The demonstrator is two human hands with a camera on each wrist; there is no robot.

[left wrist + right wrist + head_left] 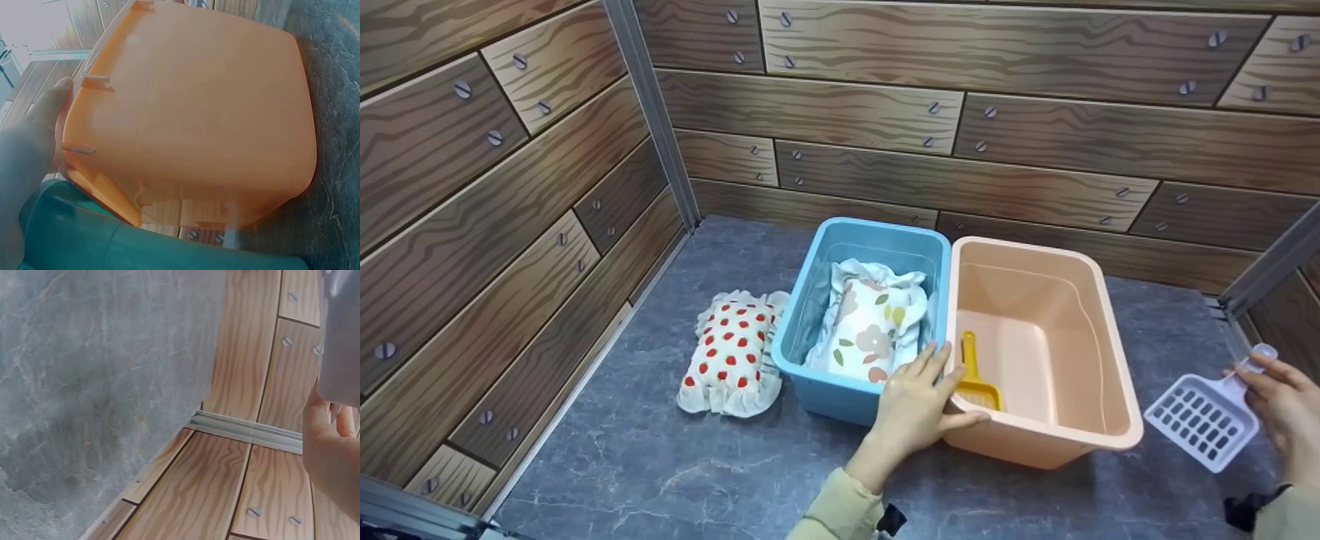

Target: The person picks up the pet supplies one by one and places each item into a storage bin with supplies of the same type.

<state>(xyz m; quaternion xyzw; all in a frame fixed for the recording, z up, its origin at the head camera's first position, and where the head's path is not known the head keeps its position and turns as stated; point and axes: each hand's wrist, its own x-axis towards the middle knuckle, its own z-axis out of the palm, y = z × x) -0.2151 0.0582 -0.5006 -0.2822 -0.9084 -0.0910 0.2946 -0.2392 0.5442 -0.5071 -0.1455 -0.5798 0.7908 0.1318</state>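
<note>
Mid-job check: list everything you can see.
Blue bin: one, blue, centre
Peach bin: one, peach, right of blue bin
Flowered cushion: one, white, inside blue bin
Strawberry cushion: one, white and red, left of blue bin
Yellow scoop: one, yellow, inside peach bin
Slotted scoop: one, pale lilac, in right hand
Surface: one, grey, underneath
Plank-patterned walls: three, brown, around
Metal strips: several, grey, wall edges
Sleeves: two, beige, at wrists
Hands: two, bare; left touching peach bin

I am viewing plank-patterned walls (870, 176) bearing slotted screw heads (786, 19). Metal corner posts (654, 112) are separating them above a grey, veined surface (622, 465).
</note>
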